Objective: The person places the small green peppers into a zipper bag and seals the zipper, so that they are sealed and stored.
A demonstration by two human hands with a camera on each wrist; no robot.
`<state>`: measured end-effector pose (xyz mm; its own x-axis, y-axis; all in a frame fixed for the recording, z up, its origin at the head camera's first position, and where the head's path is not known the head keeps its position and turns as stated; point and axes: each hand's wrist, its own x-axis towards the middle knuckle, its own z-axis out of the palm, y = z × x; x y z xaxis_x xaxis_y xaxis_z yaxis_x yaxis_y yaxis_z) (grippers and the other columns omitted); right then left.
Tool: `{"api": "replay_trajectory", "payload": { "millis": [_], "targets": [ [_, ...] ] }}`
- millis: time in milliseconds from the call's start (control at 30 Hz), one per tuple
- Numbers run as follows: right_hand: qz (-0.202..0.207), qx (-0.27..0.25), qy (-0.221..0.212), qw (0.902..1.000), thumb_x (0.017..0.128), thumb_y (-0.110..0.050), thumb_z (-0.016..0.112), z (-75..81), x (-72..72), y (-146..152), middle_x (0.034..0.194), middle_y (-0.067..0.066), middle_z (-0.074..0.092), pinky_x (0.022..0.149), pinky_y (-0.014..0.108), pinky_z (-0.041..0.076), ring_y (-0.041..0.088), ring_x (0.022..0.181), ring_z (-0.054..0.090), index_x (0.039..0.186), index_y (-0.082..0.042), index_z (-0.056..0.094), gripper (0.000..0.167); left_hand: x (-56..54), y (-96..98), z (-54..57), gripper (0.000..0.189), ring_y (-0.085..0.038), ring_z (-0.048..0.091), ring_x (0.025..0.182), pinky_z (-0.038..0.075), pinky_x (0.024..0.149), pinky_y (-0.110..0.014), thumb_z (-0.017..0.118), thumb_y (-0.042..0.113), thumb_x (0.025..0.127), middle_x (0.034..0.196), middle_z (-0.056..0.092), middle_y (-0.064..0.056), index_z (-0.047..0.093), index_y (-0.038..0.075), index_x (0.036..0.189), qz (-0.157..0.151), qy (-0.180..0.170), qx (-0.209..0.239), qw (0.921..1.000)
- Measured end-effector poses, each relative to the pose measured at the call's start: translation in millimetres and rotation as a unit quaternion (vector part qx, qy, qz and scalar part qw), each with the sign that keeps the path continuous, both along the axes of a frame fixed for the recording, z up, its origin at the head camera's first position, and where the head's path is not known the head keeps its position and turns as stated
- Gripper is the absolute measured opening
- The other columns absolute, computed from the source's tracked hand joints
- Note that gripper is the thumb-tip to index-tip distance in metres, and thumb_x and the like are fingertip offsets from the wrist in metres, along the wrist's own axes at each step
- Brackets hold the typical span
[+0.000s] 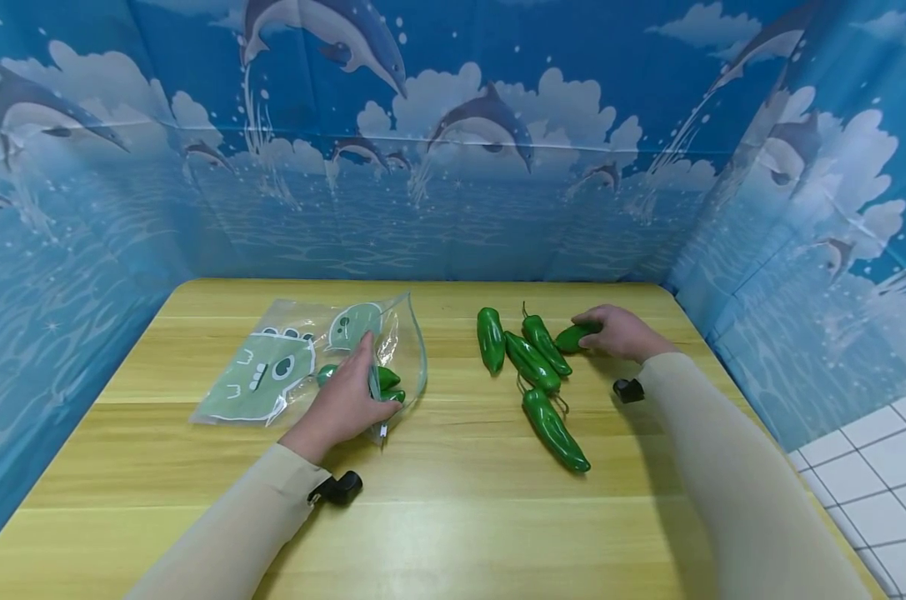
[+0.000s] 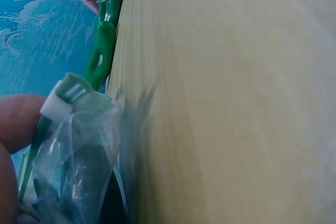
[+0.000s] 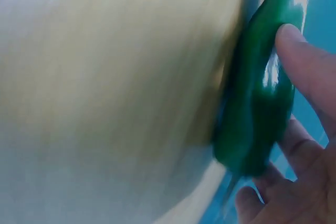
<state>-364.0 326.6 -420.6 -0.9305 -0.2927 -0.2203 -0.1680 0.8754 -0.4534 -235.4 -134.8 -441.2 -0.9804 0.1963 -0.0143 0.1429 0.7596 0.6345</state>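
My left hand [image 1: 345,400] holds a clear zip bag [image 1: 415,333] near its mouth, thumb by the white zip slider [image 2: 56,107]. Green peppers [image 1: 387,378] show inside the bag through the plastic. At the right, my right hand [image 1: 619,332] grips a glossy green pepper [image 3: 257,93], with the thumb on one side and the fingers behind it. That pepper lies close over the table beside several others. Among these are an upright-lying pepper [image 1: 490,340], one with a curved stem [image 1: 546,343], and the nearest pepper [image 1: 555,431], slanting toward me.
The wooden table [image 1: 453,517] runs under everything. A pale green cartoon print [image 1: 253,379] covers the bag's left part. Behind the table hangs a blue dolphin curtain [image 1: 453,208], which also wraps both sides. White tiles [image 1: 888,467] show at the lower right.
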Motion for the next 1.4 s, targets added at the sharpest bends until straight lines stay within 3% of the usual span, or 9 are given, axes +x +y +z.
{"api": "replay_trajectory", "payload": {
  "millis": [400, 633, 1100, 1400],
  "targets": [
    [-0.045, -0.026, -0.029, 0.9982, 0.103, -0.032, 0.07, -8.8, 4.0, 11, 0.159, 0.029, 0.043, 0.114, 0.065, 0.039, 0.05, 0.143, 0.043, 0.155, -0.006, 0.05, 0.062, -0.1, -0.1, -0.2, 0.126, -0.042, 0.017, 0.162, 0.027, 0.127, -0.061, 0.087, 0.037, 0.085, 0.178, 0.007, -0.012, -0.002, 0.01, 0.17, -0.001, 0.001, 0.003, 1.0],
    [-0.058, -0.02, -0.047, 0.997, 0.102, -0.039, 0.07, -12.8, 4.9, 11, 0.151, 0.029, 0.048, 0.101, 0.058, 0.044, 0.041, 0.122, 0.053, 0.158, -0.005, 0.043, 0.071, -1.1, -0.5, -0.2, 0.127, -0.043, 0.018, 0.162, 0.028, 0.127, -0.061, 0.087, 0.038, 0.085, 0.178, 0.008, -0.013, -0.003, 0.01, 0.17, 0.002, 0.001, 0.002, 1.0],
    [-0.063, -0.015, -0.049, 0.9967, 0.103, -0.037, 0.068, -12.0, 7.7, 9, 0.144, 0.029, 0.053, 0.1, 0.057, 0.046, 0.04, 0.117, 0.056, 0.157, -0.005, 0.045, 0.067, 0.5, 0.5, 0.5, 0.126, -0.043, 0.017, 0.162, 0.028, 0.127, -0.061, 0.086, 0.036, 0.086, 0.178, 0.008, -0.013, -0.003, 0.009, 0.17, -0.001, 0.0, 0.0, 1.0],
    [-0.059, -0.014, -0.05, 0.9969, 0.104, -0.037, 0.067, -12.0, 7.1, 9, 0.147, 0.03, 0.05, 0.102, 0.058, 0.044, 0.041, 0.118, 0.054, 0.158, -0.004, 0.042, 0.069, 1.0, 1.2, 1.2, 0.125, -0.043, 0.017, 0.162, 0.028, 0.127, -0.062, 0.086, 0.036, 0.086, 0.178, 0.008, -0.013, -0.002, 0.009, 0.17, 0.001, 0.0, -0.002, 1.0]
  ]
}}
